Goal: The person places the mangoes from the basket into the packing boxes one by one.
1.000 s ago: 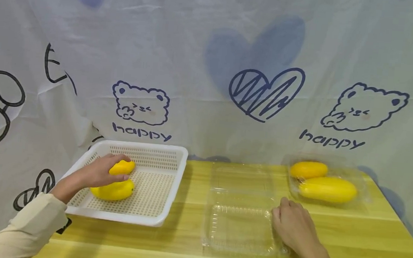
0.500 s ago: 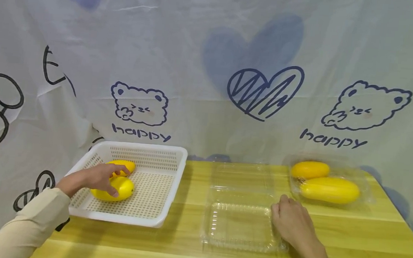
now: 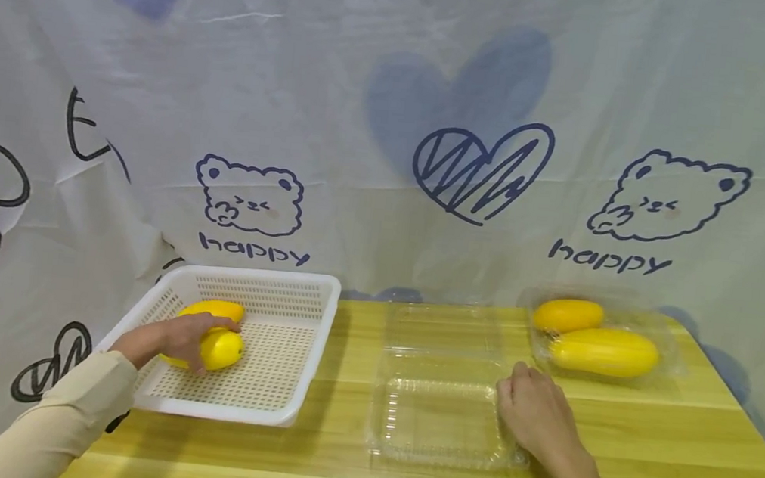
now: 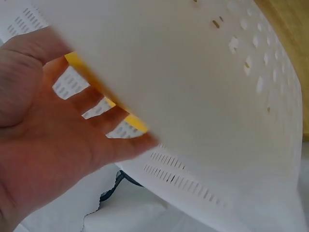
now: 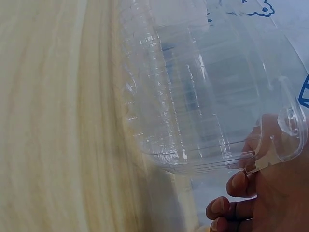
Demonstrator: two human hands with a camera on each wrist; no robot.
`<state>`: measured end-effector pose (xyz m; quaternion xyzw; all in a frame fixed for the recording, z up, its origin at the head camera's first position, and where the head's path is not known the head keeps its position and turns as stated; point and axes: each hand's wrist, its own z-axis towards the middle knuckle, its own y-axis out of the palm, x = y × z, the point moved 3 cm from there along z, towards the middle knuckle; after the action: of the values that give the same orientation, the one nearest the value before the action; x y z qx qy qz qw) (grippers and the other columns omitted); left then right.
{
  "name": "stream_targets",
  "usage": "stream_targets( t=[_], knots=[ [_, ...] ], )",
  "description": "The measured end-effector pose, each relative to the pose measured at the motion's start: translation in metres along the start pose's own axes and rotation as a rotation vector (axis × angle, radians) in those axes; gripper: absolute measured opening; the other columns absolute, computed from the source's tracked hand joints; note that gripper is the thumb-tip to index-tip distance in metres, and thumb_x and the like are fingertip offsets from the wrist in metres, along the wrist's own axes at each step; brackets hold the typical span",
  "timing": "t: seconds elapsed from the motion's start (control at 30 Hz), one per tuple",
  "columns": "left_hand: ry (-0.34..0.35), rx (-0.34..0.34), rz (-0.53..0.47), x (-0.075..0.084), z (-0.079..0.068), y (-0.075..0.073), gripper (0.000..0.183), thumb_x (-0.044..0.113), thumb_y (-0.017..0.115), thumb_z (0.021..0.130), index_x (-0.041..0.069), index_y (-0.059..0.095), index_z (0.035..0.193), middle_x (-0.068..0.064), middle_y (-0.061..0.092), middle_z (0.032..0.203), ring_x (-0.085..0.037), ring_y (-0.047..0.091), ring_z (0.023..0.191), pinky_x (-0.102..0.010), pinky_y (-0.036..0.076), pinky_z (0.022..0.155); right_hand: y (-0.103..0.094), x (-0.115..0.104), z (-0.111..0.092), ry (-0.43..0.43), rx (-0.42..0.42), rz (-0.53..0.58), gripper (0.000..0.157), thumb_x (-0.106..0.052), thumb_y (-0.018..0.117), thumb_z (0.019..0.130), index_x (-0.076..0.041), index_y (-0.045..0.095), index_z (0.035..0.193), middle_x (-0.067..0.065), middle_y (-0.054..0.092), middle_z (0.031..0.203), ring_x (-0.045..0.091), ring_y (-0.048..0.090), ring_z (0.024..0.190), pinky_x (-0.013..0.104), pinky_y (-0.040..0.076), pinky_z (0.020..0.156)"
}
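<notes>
In the head view my left hand (image 3: 192,336) reaches into the white basket (image 3: 312,369). Its thumb lies on the near side and its fingers on the far side of a smooth, oblong yellow fruit (image 3: 223,348). Another yellow fruit (image 3: 219,308) lies just behind it. The left wrist view shows the fingers (image 4: 104,118) partly hidden by the basket wall, with yellow behind them. My right hand (image 3: 538,412) pinches the right rim of an opened clear plastic clamshell box (image 3: 442,419). In the right wrist view the thumb shows through the clear rim (image 5: 270,154).
A second clear box (image 3: 669,355) at the back right holds two yellow oblong fruits (image 3: 605,352). A printed cloth (image 3: 357,214) hangs behind the wood-grain table (image 3: 670,462). The opened box's lid (image 3: 443,328) lies back towards the cloth.
My left hand has come down from above the fruits, and its thumb and fingers have closed around the nearer one. The right hand stays at the box rim. The head view has shifted slightly.
</notes>
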<state>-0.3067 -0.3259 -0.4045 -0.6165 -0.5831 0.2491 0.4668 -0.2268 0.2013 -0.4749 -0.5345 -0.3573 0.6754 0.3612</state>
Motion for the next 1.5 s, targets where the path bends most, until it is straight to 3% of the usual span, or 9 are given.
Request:
stream_targets(
  t=[0.2, 0.5, 0.73, 1.07, 1.33, 1.5],
  knots=[
    [-0.028, -0.124, -0.039, -0.005, 0.005, 0.005, 0.088, -0.006, 0.084, 0.070, 0.007, 0.047, 0.149, -0.033, 0.039, 0.146, -0.048, 0.040, 0.121, -0.073, 0.028, 0.106, -0.001, 0.000, -0.002, 0.002, 0.006, 0.003, 0.027, -0.013, 0.043, 0.103, -0.011, 0.046, 0.076, 0.003, 0.043, 0.068, 0.021, 0.041, 0.064, 0.034, 0.036, 0.060],
    [-0.072, -0.149, -0.097, -0.016, 0.006, 0.006, 0.094, 0.018, 0.093, 0.072, 0.006, 0.043, 0.151, -0.028, 0.043, 0.138, -0.048, 0.040, 0.119, -0.074, 0.028, 0.106, 0.000, 0.001, 0.000, 0.009, 0.005, 0.009, 0.027, -0.013, 0.043, 0.102, -0.011, 0.045, 0.075, 0.003, 0.043, 0.068, 0.021, 0.041, 0.065, 0.034, 0.036, 0.061],
    [-0.105, -0.126, -0.126, -0.018, 0.007, 0.009, 0.097, 0.029, 0.094, 0.072, 0.007, 0.042, 0.152, -0.027, 0.045, 0.138, -0.049, 0.040, 0.119, -0.076, 0.027, 0.105, 0.000, 0.001, 0.000, 0.014, 0.008, 0.001, 0.027, -0.013, 0.043, 0.102, -0.011, 0.045, 0.076, 0.004, 0.043, 0.067, 0.022, 0.042, 0.064, 0.035, 0.037, 0.061],
    [-0.095, -0.066, -0.155, -0.027, -0.001, 0.006, 0.106, 0.039, 0.090, 0.077, -0.002, 0.031, 0.155, -0.035, 0.041, 0.143, -0.052, 0.041, 0.122, -0.076, 0.028, 0.105, 0.002, 0.002, 0.001, 0.032, -0.008, 0.011, 0.026, -0.014, 0.043, 0.102, -0.011, 0.047, 0.078, 0.004, 0.045, 0.070, 0.022, 0.044, 0.067, 0.036, 0.038, 0.063],
    [-0.011, 0.037, -0.238, -0.028, -0.012, -0.004, 0.097, 0.036, 0.088, 0.080, 0.006, 0.034, 0.154, -0.027, 0.048, 0.138, -0.042, 0.049, 0.114, -0.070, 0.039, 0.098, 0.003, 0.001, 0.001, 0.032, -0.019, 0.018, 0.027, -0.014, 0.041, 0.103, -0.011, 0.046, 0.077, 0.004, 0.044, 0.069, 0.022, 0.042, 0.065, 0.034, 0.036, 0.061],
    [0.123, 0.102, -0.315, -0.023, -0.018, -0.010, 0.092, 0.029, 0.085, 0.084, 0.009, 0.031, 0.156, -0.022, 0.051, 0.135, -0.036, 0.052, 0.112, -0.062, 0.044, 0.095, 0.004, 0.001, 0.002, 0.028, -0.017, 0.017, 0.027, -0.014, 0.041, 0.103, -0.011, 0.045, 0.077, 0.004, 0.043, 0.069, 0.022, 0.041, 0.065, 0.034, 0.036, 0.061]
  ],
)
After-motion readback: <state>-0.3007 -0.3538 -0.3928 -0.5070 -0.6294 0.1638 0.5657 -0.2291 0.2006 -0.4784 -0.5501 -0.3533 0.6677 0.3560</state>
